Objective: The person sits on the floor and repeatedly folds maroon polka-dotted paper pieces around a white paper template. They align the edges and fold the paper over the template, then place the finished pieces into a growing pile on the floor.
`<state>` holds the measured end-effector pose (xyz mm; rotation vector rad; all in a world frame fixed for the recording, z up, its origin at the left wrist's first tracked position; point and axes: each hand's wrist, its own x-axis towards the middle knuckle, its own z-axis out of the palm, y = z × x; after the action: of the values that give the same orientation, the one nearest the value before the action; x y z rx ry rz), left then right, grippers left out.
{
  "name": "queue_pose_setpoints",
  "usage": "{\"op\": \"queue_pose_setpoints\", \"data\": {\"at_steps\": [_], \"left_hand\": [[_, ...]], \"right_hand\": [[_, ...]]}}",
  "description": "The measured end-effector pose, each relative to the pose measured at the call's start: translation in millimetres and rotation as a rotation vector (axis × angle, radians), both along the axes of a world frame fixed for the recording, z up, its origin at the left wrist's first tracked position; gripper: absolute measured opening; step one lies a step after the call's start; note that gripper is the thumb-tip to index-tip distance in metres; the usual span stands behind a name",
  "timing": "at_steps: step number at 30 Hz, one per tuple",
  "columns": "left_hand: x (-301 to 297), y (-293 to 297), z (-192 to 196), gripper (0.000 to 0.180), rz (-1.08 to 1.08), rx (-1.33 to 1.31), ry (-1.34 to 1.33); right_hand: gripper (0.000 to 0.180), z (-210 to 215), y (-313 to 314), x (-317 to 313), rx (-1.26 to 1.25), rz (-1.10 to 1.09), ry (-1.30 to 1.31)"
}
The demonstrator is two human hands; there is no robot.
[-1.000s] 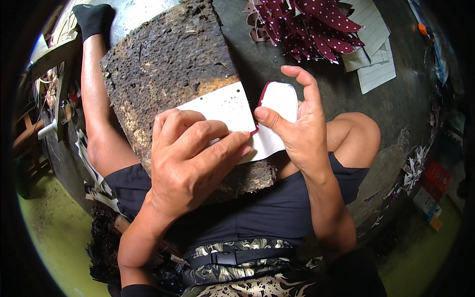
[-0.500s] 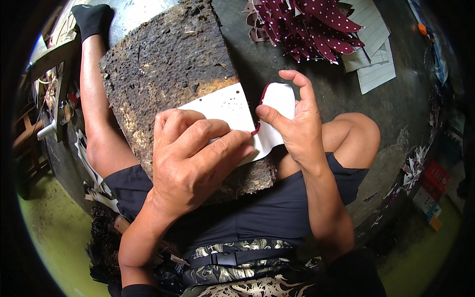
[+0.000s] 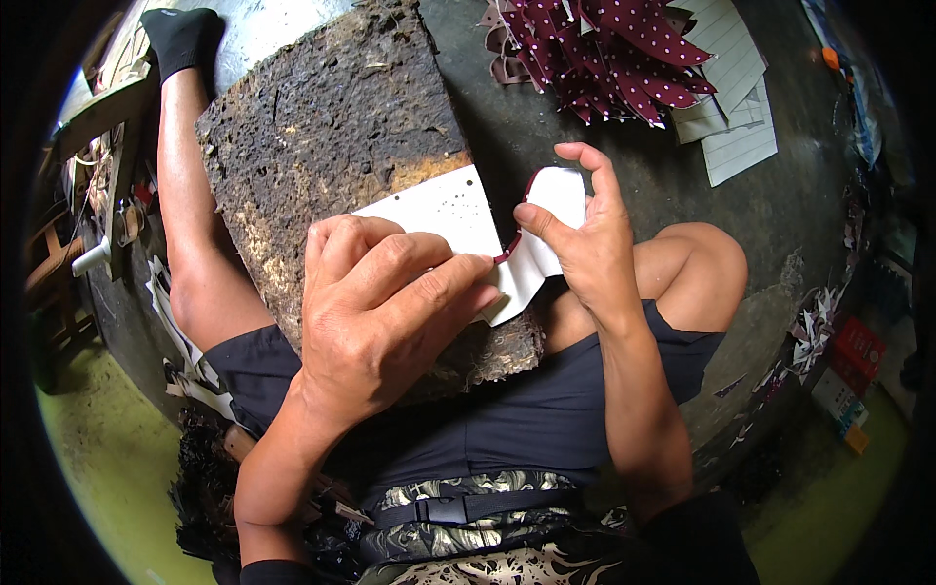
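Nearest, the person sat with dark shorts (image 3: 507, 429) and a patterned belt pouch at the waist. A rough, dark, crumbly board (image 3: 331, 146) lay across the lap, running from the near thighs out toward the far left, beside the outstretched left leg with its black sock (image 3: 180, 39). The left hand (image 3: 380, 312) lay flat on a white card piece (image 3: 444, 210), fingers pressed together and bearing down on it against the board. Just right of it, the right hand (image 3: 575, 239) pinched the card's right end between thumb and fingers, where a dark red edge curled up from the white backing. The bent right knee rose behind that hand. Farther off, on the grey floor (image 3: 546, 127), a heap of maroon white-dotted cut pieces (image 3: 604, 49) lay beside lined paper sheets (image 3: 736, 127) at the far right.
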<state>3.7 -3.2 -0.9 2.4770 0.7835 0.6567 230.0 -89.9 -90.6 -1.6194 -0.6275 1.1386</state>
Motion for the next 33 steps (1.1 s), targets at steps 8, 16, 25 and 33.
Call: {"op": "queue_pose_setpoints", "data": {"at_steps": [8,16,25,33], "left_hand": [[1.4,-0.7,-2.9,0.035,0.016,0.014,-0.019],[5.9,-3.2,-6.3,0.030,0.051,0.040,-0.054],[6.5,-1.0,-3.8,0.025,0.059,0.010,-0.035],[6.4,-1.7,3.4,0.034,0.119,-0.091,0.010]], "right_hand": [[0.071,1.5,-0.2,4.3,-0.113,-0.014,-0.115],[0.070,-4.3,-4.3,8.3,-0.115,-0.008,-0.187],[0.030,46.8,-0.4,12.8,0.158,0.185,-0.681],[0.034,52.2,7.8,-1.5,0.123,0.406,0.048]]}}
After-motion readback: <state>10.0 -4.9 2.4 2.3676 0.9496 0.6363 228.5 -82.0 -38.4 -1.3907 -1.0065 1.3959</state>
